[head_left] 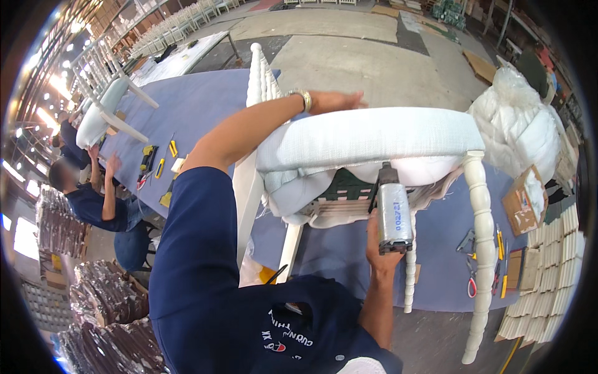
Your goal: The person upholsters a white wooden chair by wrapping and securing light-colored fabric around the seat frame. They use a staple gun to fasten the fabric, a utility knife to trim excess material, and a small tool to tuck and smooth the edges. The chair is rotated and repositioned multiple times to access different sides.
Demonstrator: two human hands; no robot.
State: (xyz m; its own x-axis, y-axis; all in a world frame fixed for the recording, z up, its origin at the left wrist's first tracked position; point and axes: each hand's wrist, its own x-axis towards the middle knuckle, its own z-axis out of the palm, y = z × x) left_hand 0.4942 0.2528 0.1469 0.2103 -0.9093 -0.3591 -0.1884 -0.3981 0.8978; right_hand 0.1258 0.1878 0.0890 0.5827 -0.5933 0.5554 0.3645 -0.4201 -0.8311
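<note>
A white chair (479, 206) lies on its side on a blue-covered workbench (199, 106). Its padded seat (374, 137) in white fabric faces up, and the underside shows webbing and loose fabric. My left hand (333, 100), with a metal watch at the wrist, rests flat on top of the seat cushion. My right hand (380, 249) grips a silver pneumatic staple gun (393, 212), whose nose points up into the fabric folded under the seat edge.
Pliers, cutters and yellow-handled tools (483, 262) lie on the bench at right beside stacked boards (548, 280). Wrapped white cushions (520, 124) sit at far right. Another person (93, 199) works at the left near another white chair (103, 106) and hand tools (156, 165).
</note>
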